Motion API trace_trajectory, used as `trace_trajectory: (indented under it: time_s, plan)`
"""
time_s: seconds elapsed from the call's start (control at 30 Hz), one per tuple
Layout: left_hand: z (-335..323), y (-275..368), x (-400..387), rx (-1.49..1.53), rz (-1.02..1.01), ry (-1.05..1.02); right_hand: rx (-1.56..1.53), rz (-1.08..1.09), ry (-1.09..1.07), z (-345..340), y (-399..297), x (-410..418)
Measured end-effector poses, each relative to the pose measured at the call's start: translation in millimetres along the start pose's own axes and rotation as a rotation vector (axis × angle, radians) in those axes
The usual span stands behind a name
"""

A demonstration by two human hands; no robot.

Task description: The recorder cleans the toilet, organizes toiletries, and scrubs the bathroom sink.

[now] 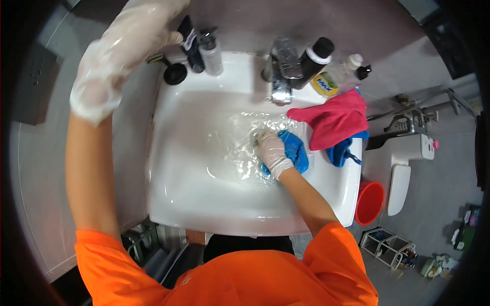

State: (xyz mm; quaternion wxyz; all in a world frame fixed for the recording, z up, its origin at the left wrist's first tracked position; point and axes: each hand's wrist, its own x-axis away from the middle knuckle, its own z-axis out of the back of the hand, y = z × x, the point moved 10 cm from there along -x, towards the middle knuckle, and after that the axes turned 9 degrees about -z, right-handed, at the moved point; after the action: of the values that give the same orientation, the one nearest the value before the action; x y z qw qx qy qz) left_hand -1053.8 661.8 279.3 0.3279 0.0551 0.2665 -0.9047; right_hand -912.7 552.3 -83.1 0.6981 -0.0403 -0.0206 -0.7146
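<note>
White gloves cover both my hands. My left hand (130, 46), its glove wet and soapy, is raised at the upper left near a dark squeeze tube (191, 48); its fingers run past the top edge, and whether it holds anything does not show. Down in the water of the white washbasin (183, 206), my right hand (271, 151) rests against a wet blue cloth (295, 151). Its fingertips are partly hidden by ripples, so its grip is unclear. Above it stands the chrome faucet (282, 91). A pink cloth (333, 116) lies over the basin's right rim, with another blue cloth (338, 153) beneath it.
Along the basin's back rim stand a clear pump bottle (211, 57), a dark bottle (310, 63), a dish soap bottle (331, 78) and a black drain stopper (175, 74). At the right are a red bucket (369, 202), a white toilet (399, 187) and a small wire rack (388, 246).
</note>
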Motion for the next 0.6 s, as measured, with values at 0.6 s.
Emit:
trace_trajectory:
  time_s: [0.6]
  plan:
    - [-51,135,-114,1.041,0.13,0.023,-0.522,-0.122,-0.1,66,39,13]
